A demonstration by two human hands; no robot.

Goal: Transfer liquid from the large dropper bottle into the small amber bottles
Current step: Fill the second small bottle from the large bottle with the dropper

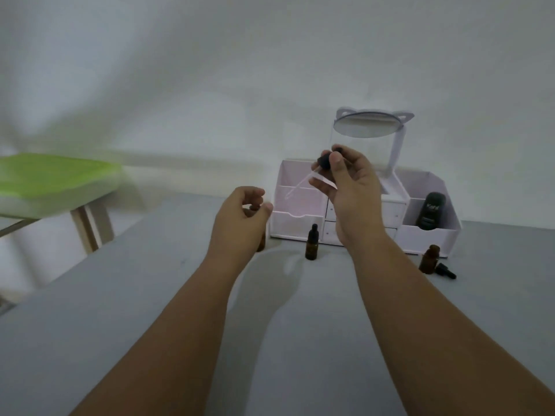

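dropper (324, 161) is out of the bottle and up in the air, so you're mid-transfer. can't tell if the pipette is loaded, the glass is too blurred to show liquid. your right hand (351, 187) pinches the black bulb betw thumb and forefinger, with the other fingers (319, 186) loosely curled below. the glass tip slants down-left, above and just right of your left hand (237, 217). the left hand is curled round an amber bottle (260, 245), prob the large one. it's mostly hidden, only the neck and a bit of base show. it stands on the bench (300, 325), just left of the white organiser (432, 235).

small capped bottle (312, 244) stands near the organiser front, betw your hands. second small bottle (429, 259) stands off to the right, open, its cap (446, 271) lying just beside it.

next move, i'd say: carry the tip to the open small bottle w/o squeezing, line it up over the narrow neck, then press the bulb gently. the capped one needs opening first.
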